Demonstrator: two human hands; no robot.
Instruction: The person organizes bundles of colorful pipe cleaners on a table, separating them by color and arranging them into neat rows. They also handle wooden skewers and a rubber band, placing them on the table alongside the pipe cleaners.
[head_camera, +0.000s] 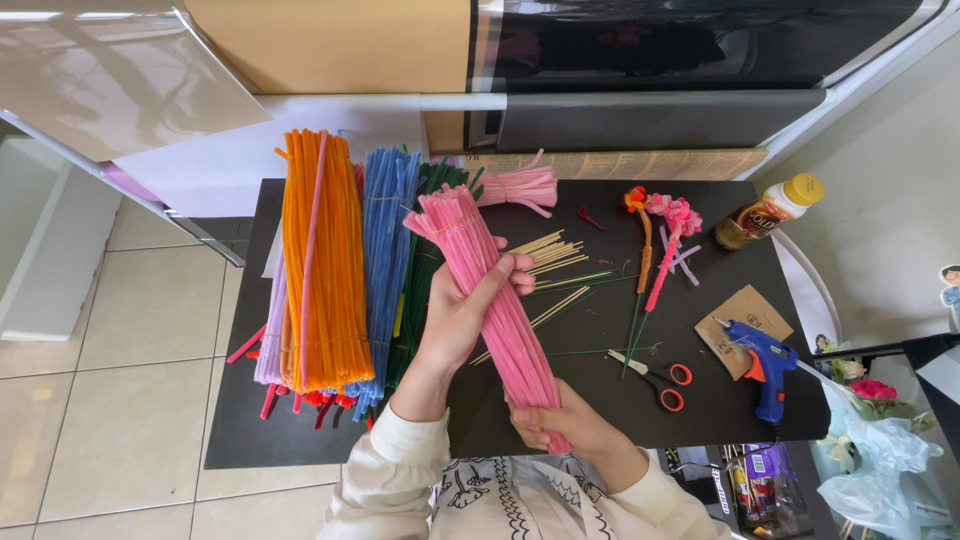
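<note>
A thick bundle of pink pipe cleaners is lifted above a black table. My left hand grips the bundle around its middle. My right hand clasps its lower end near my body. To the left of the bundle lie orange, blue and dark green pipe-cleaner bundles. Just behind my left hand rest thin wooden sticks.
On the table lie red-handled scissors, a blue glue gun on brown cardboard, finished pipe-cleaner flowers, a yellow-capped bottle and a small pink bundle. A bag with flowers stands at the right; tiled floor on the left.
</note>
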